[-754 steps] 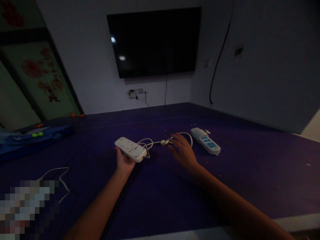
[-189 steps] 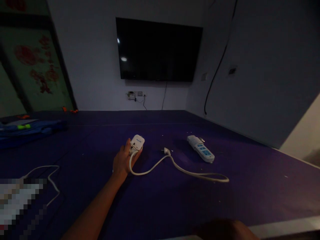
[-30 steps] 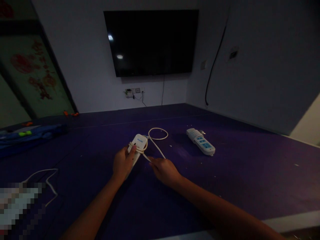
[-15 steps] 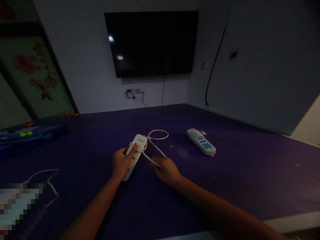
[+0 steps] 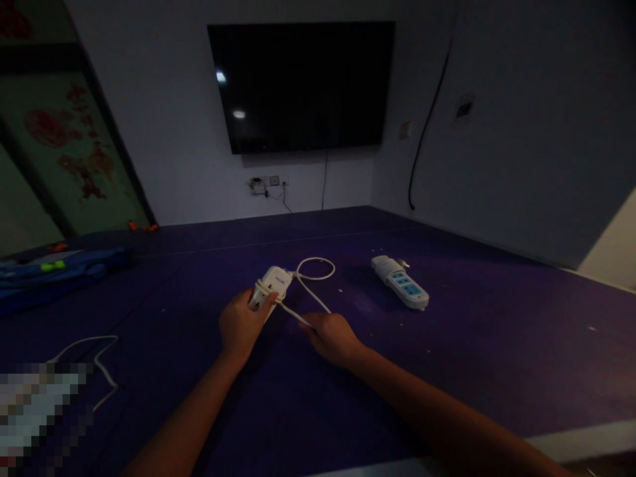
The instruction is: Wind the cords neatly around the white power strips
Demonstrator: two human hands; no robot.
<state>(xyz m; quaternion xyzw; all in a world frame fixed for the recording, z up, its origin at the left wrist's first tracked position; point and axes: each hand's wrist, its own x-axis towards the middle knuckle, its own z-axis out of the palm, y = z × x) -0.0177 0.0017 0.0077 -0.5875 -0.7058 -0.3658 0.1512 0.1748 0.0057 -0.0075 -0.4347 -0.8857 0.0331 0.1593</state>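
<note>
A white power strip (image 5: pixel 278 279) with blue lettering is gripped in my left hand (image 5: pixel 241 326), its thumb pressed over the top face. Turns of its white cord (image 5: pixel 315 296) wrap around the strip's middle. To the right, my right hand (image 5: pixel 332 338) closes on the cord, and a stretch runs straight between the two hands. Beyond them the cord lies in a loop on the purple surface. Further right rests a second power strip (image 5: pixel 408 289), white with blue socket panels, its cord wound around one end and its plug beside it.
The purple floor surface (image 5: pixel 278 424) spreads around my hands, with small white scraps on it. Blue cloth (image 5: pixel 74 270) lies at the far left; a thin white cable (image 5: pixel 102 364) curls nearer. A television (image 5: pixel 308 86) hangs on the back wall above sockets (image 5: pixel 271 182).
The strip has turned and tilted in my left hand, which now covers more of its near end. My right hand has barely moved and keeps hold of the cord.
</note>
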